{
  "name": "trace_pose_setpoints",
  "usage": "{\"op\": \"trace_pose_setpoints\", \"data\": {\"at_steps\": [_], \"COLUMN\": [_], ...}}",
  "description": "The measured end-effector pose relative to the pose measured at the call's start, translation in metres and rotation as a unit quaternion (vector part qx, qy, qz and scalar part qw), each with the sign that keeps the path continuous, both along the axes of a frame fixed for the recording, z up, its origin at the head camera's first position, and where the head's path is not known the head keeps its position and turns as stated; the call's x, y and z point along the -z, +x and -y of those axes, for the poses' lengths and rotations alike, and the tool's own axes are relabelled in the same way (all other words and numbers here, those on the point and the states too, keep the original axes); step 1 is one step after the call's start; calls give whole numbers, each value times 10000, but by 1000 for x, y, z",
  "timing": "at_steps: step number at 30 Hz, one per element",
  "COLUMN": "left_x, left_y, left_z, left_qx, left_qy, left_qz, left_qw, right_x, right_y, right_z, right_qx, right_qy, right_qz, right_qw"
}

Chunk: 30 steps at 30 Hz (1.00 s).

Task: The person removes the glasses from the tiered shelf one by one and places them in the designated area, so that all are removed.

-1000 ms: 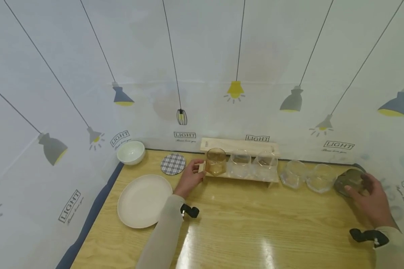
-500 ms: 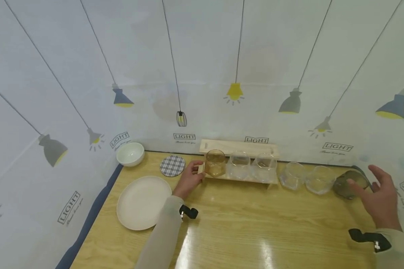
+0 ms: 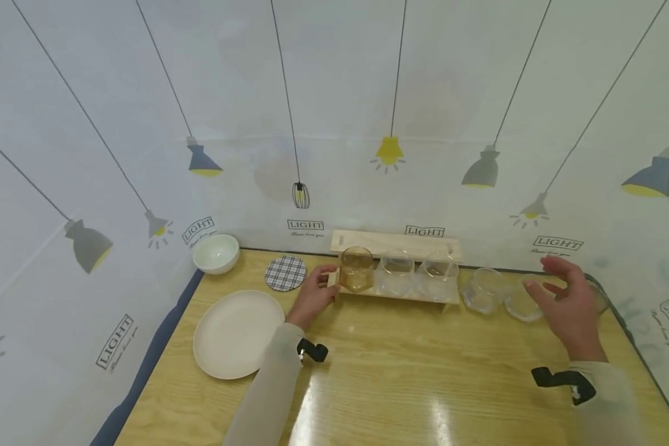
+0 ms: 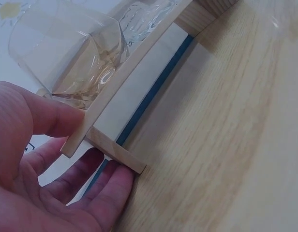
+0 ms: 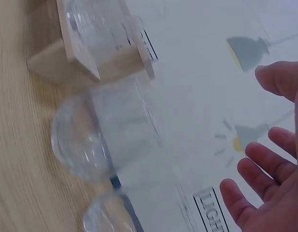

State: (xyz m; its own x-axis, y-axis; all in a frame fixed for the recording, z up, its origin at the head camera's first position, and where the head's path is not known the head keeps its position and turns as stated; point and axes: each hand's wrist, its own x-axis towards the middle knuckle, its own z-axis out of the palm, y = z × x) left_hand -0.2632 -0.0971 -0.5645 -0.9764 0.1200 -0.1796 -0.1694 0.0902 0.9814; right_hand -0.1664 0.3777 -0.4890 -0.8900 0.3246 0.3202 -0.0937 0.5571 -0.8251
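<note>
Left hand (image 3: 312, 296) is gripping the end of the wooden rack (image 3: 393, 291) on the counter (image 3: 401, 378); right hand (image 3: 568, 303), fingers spread wide, is hovering over a clear glass (image 3: 521, 300) — likely fragile, slippery, best held around its sides.

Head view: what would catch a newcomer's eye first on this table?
Probably the wooden rack at the back of the table, with an amber glass and two clear glasses in a row; the left hand grips its left end. To the right, the right hand hovers open over clear glasses lying on the table. A white plate sits front left.
</note>
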Motion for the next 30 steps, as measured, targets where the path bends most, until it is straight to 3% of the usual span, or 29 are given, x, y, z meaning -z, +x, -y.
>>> {"op": "trace_pose_setpoints", "data": {"at_steps": [14,23,30], "left_x": [0,5,10], "left_y": [-1,1,3], "left_z": [4,8,4], "left_qx": [-37,9,38], "left_qy": [18,84,92], "left_qz": [54,-60,-176], "left_qw": [10000,9999,9998], "right_x": [3,7,19], "right_y": [-30,-39,-43], "right_z": [67,104,114], "right_qx": [-1197,-1803,-1876], "right_qy": [-111,-82,42], "right_qz": [-205,443,756], "right_qw": [9925,9826,9793]}}
